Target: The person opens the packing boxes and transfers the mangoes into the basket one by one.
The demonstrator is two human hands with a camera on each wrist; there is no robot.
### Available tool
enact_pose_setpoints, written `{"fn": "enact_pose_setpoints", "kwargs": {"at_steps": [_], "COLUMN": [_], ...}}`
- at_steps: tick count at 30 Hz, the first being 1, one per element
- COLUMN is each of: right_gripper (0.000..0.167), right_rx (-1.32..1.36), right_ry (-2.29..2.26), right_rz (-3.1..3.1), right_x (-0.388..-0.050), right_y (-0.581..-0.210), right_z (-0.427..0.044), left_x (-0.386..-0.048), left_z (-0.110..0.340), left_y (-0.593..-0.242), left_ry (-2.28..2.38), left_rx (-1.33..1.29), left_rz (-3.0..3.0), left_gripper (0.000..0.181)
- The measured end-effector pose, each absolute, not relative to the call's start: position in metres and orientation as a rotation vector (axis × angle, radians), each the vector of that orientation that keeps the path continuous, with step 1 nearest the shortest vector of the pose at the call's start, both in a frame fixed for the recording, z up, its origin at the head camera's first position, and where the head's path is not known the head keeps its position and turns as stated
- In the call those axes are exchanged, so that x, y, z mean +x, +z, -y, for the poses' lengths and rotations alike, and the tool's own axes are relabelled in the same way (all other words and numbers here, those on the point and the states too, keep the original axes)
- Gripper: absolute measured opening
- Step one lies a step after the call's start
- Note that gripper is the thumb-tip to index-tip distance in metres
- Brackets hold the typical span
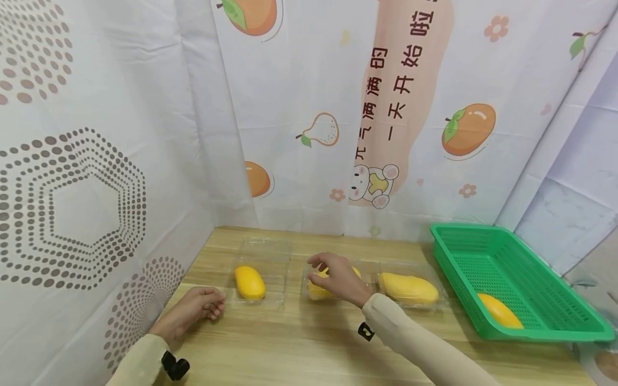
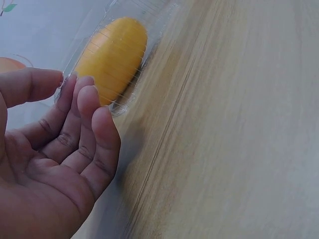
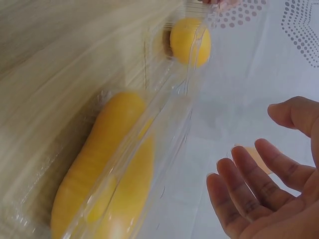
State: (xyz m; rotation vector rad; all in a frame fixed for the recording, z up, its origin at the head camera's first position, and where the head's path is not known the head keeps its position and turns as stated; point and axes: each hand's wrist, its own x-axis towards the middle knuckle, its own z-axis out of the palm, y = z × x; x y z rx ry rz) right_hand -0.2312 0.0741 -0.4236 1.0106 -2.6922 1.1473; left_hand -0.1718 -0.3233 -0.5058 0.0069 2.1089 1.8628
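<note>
My left hand (image 1: 195,310) is low at the left edge of a clear plastic box (image 1: 277,297), its fingers loosely bent and thumb tip near the index tip. Whether the fingertips touch the box edge is hard to tell. A yellow mango (image 1: 250,282) lies inside that box, whose lid stands back. My right hand (image 1: 340,279) hovers above a middle clear box (image 1: 307,280), fingers spread and holding nothing. A mango (image 1: 318,292) in this middle box is partly hidden by the hand. In the right wrist view, the hand (image 3: 269,194) is apart from the boxes.
To the right, another clear box (image 1: 441,303) holds a yellow mango (image 1: 409,288). Beyond it stands a green plastic basket (image 1: 463,289) with one mango (image 1: 499,311) inside. Patterned curtains (image 1: 289,80) hang behind and left of the wooden table (image 1: 289,348).
</note>
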Motion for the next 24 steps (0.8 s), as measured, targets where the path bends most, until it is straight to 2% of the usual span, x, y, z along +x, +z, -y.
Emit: {"fn": "enact_pose_setpoints", "kwargs": {"at_steps": [24], "right_gripper": [0.028], "right_rx": [1.121], "right_ry": [1.171], "right_rz": [2.669], "right_x": [-0.224], "right_y": [-0.42], "right_z": [-0.04], "left_x": [-0.172], "left_z": [0.323], "left_y": [-0.504], "left_ry": [1.887], "left_rx": [0.016], "left_rz": [-2.08], "left_gripper": [0.033]}}
